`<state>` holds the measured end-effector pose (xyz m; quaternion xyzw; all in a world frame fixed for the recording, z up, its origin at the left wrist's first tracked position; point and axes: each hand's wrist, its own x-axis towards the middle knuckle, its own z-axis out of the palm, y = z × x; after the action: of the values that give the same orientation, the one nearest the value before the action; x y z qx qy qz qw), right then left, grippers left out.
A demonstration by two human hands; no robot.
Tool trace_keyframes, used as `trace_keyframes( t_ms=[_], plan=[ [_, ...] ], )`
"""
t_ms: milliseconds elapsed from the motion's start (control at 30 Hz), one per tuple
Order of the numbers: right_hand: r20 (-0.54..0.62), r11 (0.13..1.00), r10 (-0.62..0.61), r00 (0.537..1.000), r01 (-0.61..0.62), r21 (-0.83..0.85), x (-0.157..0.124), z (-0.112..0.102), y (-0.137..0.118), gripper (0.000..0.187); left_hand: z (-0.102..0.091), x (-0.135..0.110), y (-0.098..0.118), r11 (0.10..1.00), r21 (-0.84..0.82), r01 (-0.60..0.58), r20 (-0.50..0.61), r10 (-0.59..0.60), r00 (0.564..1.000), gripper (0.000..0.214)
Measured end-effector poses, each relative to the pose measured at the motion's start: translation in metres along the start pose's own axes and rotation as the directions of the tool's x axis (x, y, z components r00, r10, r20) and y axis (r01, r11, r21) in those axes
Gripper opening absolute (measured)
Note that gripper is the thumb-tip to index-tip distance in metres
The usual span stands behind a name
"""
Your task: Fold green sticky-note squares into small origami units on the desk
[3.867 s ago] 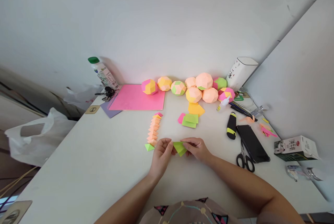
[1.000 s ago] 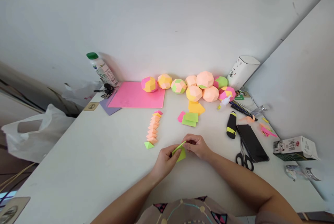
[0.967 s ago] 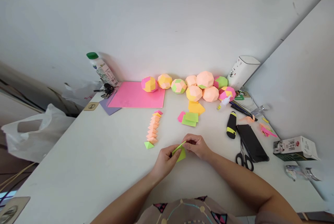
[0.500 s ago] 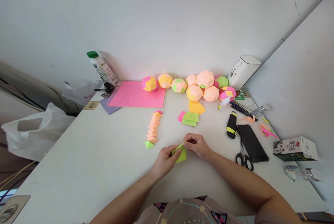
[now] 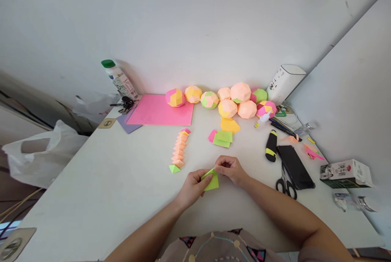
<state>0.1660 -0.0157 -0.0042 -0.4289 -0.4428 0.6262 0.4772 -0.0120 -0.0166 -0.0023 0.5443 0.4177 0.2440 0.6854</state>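
Both my hands pinch a small green paper square [image 5: 211, 180] just above the white table [image 5: 122, 188]. My left hand [image 5: 193, 186] grips its lower left edge with closed fingers. My right hand [image 5: 230, 169] pinches the upper corner, folding it over. To the left lies a row of folded orange paper pieces [image 5: 179, 149] that ends in a green folded piece [image 5: 174, 168]. Loose green, pink and yellow sheets [image 5: 223, 138] lie beyond my hands.
Several paper balls [image 5: 227, 102] line the wall, beside a pink sheet [image 5: 159, 110] and a bottle [image 5: 117, 78]. On the right lie a black marker [image 5: 270, 146], a phone [image 5: 295, 167], scissors [image 5: 284, 184] and a carton [image 5: 345, 173]. A plastic bag [image 5: 33, 156] hangs off the left.
The green paper went from a flat triangle held between both hands to a partly folded piece with one flap raised. My hands shifted slightly right and closer together.
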Motion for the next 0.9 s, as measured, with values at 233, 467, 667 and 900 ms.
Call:
trace_keyframes(
  t_ms=[233,467,667,900],
  plan=[
    [-0.011,0.999,-0.032,0.999,0.031,-0.021,-0.0009,-0.0021,0.0003,0.022,0.0001,0.0007,0.0034,0.998,-0.060,0.027,0.013,-0.026,1.000,0.040],
    [0.027,1.000,-0.008,1.000,0.007,0.006,-0.0022,-0.0003,0.0010,0.026,0.0012,0.0008,0.0035,0.994,-0.095,0.049,0.000,-0.049,0.999,0.041],
    [0.025,0.993,-0.006,1.000,0.009,-0.116,-0.0036,0.0019,0.0032,0.025,0.0016,0.0017,-0.0001,1.000,0.018,0.014,-0.080,-0.013,0.997,0.038],
    [0.003,0.989,-0.004,1.000,0.004,-0.146,-0.0048,0.0024,0.0078,0.023,0.0002,0.0038,0.0028,0.999,0.051,-0.005,-0.203,0.015,0.979,0.036]
  ],
)
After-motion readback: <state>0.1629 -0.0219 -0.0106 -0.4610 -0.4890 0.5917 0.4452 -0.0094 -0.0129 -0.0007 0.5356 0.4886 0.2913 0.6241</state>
